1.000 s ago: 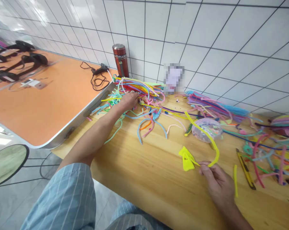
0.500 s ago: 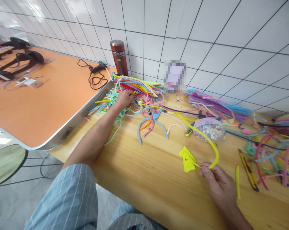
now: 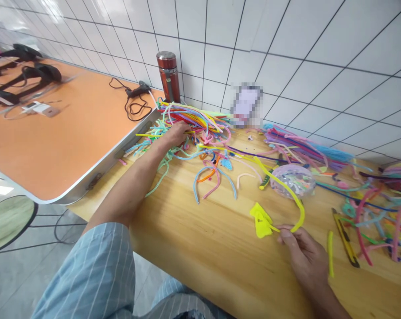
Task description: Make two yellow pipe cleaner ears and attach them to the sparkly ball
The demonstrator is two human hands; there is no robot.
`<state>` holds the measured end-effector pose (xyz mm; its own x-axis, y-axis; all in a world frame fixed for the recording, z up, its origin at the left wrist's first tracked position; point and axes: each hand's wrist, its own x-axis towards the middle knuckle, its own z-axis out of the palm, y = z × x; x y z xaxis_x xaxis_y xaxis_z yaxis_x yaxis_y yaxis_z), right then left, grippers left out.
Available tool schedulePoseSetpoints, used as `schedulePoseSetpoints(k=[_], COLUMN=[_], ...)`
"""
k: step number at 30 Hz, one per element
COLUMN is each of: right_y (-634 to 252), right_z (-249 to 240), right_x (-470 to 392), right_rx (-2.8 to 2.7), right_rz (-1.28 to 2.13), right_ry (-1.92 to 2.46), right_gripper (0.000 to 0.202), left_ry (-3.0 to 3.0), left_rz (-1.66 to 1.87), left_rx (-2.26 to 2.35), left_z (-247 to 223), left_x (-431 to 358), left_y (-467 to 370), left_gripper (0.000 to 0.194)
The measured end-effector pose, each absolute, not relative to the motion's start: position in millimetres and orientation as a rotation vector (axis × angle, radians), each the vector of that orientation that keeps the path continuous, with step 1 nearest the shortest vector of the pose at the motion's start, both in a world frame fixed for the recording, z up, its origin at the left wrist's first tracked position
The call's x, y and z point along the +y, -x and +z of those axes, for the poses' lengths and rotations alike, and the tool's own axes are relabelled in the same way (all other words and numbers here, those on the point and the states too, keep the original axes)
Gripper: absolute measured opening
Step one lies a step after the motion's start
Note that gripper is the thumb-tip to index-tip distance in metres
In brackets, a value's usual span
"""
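My right hand (image 3: 305, 254) is closed, pinching a yellow pipe cleaner (image 3: 295, 197) between thumb and fingers. From the pinch, one end arcs up and back over the table, while a flat yellow bent shape (image 3: 262, 221) sticks out to the left. At the back left, my left hand (image 3: 179, 132) reaches into a heap of many-coloured pipe cleaners (image 3: 200, 116). Its fingers curl downward among the strands, and whatever lies between them is hidden. Just right of this hand lie a small blue woven piece (image 3: 226, 164) and curved blue, pink and orange pieces (image 3: 208, 175).
A red flask (image 3: 169, 77) stands behind the heap, and a blurred phone (image 3: 247, 105) leans on the tiled wall. Rightward are a clear round container (image 3: 292, 180), a yellow cutter knife (image 3: 345, 238), a short yellow piece (image 3: 330, 254) and more pipe cleaners (image 3: 306, 148). An orange table (image 3: 70, 146) adjoins at left.
My left hand has shifted slightly within the heap, and the small blue woven piece beside it has moved a little. My right hand keeps its hold on the yellow pipe cleaner.
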<state>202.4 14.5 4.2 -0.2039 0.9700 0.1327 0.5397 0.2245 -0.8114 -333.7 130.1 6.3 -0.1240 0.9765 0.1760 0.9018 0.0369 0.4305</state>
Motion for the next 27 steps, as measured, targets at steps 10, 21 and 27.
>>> schedulePoseSetpoints(k=[10, 21, 27], right_y=[-207.4, -205.3, -199.1], right_z=[-5.6, -6.2, -2.3], right_x=[15.8, 19.6, 19.4], right_rx=[-1.871, -1.843, -1.799], right_rz=[0.835, 0.904, 0.953], right_ry=[1.376, 1.363, 1.299], right_gripper=[0.038, 0.045, 0.041], left_ry=[-1.653, -1.363, -1.118], left_rz=[1.429, 1.997, 2.113], left_rx=[2.068, 1.723, 1.283], left_z=[20.9, 115.6, 164.9], left_x=[130.4, 174.7, 150.2], left_y=[345.5, 391.3, 364.1], left_gripper=[0.041, 0.080, 0.061])
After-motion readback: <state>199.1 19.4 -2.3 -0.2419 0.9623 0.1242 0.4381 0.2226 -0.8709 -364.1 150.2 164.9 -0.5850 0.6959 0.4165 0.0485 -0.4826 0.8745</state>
